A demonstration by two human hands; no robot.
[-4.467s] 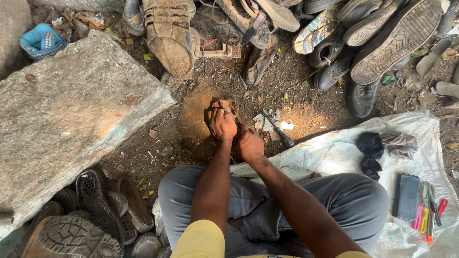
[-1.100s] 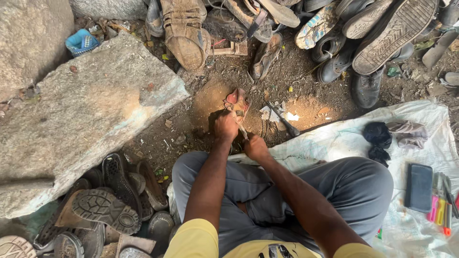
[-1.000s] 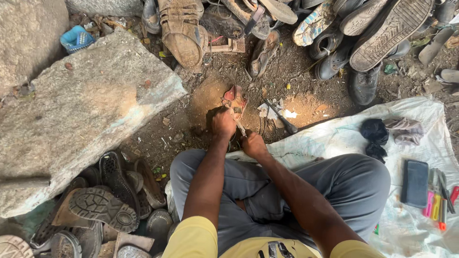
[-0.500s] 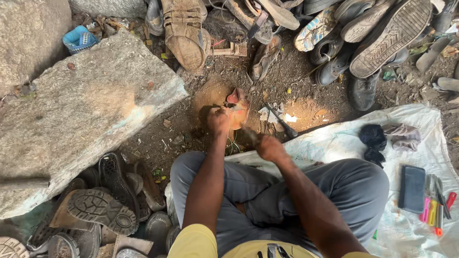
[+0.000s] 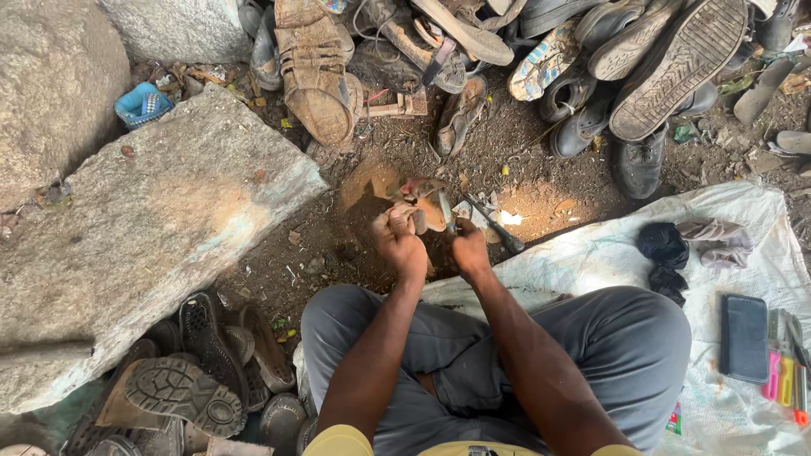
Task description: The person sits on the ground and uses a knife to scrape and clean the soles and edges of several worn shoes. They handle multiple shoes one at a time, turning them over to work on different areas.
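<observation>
I sit cross-legged on the dirt ground. My left hand (image 5: 397, 243) grips a worn reddish-brown sandal piece (image 5: 422, 203) held out in front of my knees. My right hand (image 5: 469, 247) is closed around a small metal tool (image 5: 445, 209) whose blade rests against the sandal's edge. Both hands are close together, almost touching. The tool's handle is hidden inside my fist.
A big flat stone slab (image 5: 135, 228) lies at the left. Piles of old shoes and sandals (image 5: 591, 59) fill the top; more shoes (image 5: 186, 380) lie at lower left. A white sheet (image 5: 591, 253) at right carries dark cloths (image 5: 663, 245), a dark phone-like slab (image 5: 745, 338) and coloured pens (image 5: 781, 380).
My right hand drew back towards my knee half a second ago and has come forward again to the sandal with the tool. The left hand kept its hold.
</observation>
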